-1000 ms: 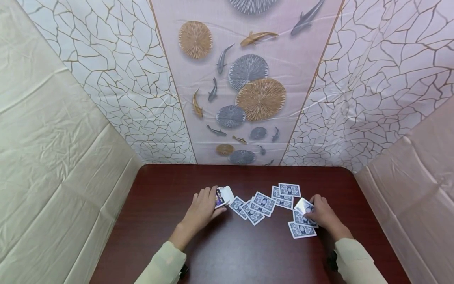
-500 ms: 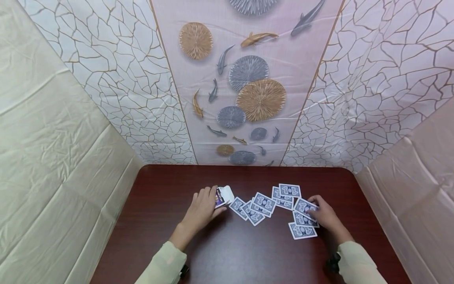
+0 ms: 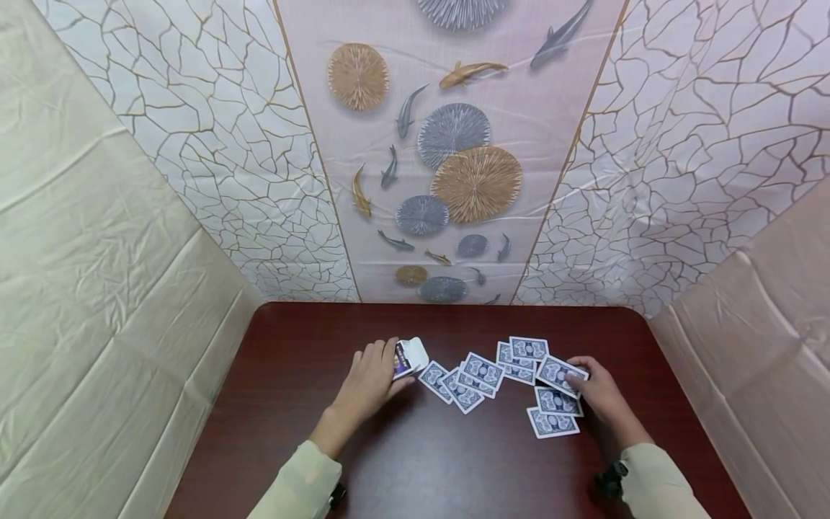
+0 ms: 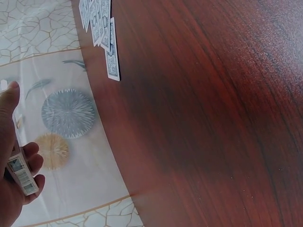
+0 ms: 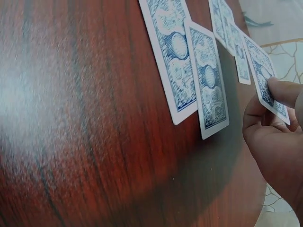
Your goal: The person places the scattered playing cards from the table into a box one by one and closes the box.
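My left hand (image 3: 368,380) grips a small playing card box (image 3: 403,360) with a purple printed face and its white flap raised; the left wrist view shows fingers curled round the box's narrow side (image 4: 22,176). At the right, my right hand (image 3: 603,395) pinches one blue-backed playing card (image 3: 559,375) between thumb and fingers. In the right wrist view that held card (image 5: 261,71) is tilted up off the table. Just below it lie two overlapping cards, an upper one (image 3: 558,402) and a lower one (image 3: 552,424), both face down.
Several more face-down cards (image 3: 483,370) run in an overlapping row from the box toward the right, ending in a pair (image 3: 529,348) near the held card. The dark red-brown wooden table (image 3: 447,461) meets a patterned cloth wall (image 3: 441,216) at its far edge.
My right hand has drawn the pinched card up and slightly right, off the overlapping cards below. The card has turned from steeply tilted to flatter. The left hand and box have stayed put.
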